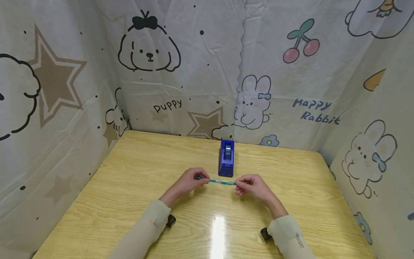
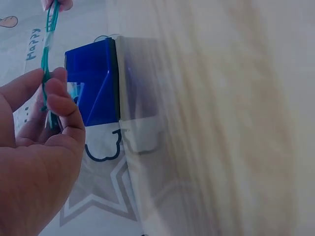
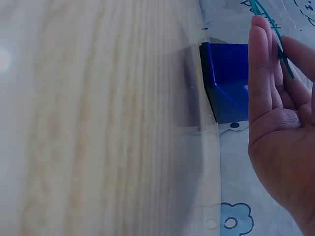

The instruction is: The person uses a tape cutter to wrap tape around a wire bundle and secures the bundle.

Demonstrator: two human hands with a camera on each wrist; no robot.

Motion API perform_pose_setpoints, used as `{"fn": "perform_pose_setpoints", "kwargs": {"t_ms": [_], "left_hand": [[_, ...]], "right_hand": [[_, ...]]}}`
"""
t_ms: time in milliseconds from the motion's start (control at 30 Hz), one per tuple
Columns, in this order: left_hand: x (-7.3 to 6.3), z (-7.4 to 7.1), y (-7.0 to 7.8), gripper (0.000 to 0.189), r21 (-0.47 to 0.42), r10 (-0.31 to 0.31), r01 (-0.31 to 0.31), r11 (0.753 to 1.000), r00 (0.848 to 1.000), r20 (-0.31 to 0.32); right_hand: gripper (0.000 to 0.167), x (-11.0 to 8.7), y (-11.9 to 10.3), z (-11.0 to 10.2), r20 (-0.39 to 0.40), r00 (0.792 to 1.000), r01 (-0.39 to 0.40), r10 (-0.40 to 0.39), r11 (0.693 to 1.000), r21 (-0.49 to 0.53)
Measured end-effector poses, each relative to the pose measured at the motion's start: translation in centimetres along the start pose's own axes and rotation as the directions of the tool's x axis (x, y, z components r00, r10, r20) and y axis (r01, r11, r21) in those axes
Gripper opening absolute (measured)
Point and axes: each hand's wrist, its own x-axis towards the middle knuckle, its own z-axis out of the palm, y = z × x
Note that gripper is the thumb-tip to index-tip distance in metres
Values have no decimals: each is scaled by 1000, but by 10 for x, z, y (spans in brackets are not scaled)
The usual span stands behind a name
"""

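A thin bundle of green cords (image 1: 226,183) stretches level between the two hands, above the table. Pale, clear material that looks like tape wraps its middle, seen best on the cords (image 2: 47,42) in the left wrist view. My left hand (image 1: 191,181) pinches one end between thumb and fingers, and a short tail of cord hangs past the grip. The other end is pinched by my right hand (image 1: 253,187); in the right wrist view the cord tip (image 3: 287,66) shows between thumb and fingers. Just beyond the cords stands a blue tape dispenser (image 1: 226,169), touched by neither hand.
The wooden table (image 1: 145,162) reaches back to a cloth curtain (image 1: 207,54) printed with cartoon animals, which also encloses both sides. Light glares off the tabletop near the front. Small black devices sit at both wrists.
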Motion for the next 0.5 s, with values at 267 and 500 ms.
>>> {"fn": "perform_pose_setpoints", "kwargs": {"t_ms": [267, 500], "left_hand": [[-10, -6, -6, 4, 128, -18, 11, 992, 999, 49], [-15, -7, -8, 5, 194, -15, -3, 981, 996, 93]], "right_hand": [[29, -6, 5, 5, 54, 998, -39, 41, 998, -42], [26, -9, 7, 9, 121, 990, -58, 67, 995, -76]]}}
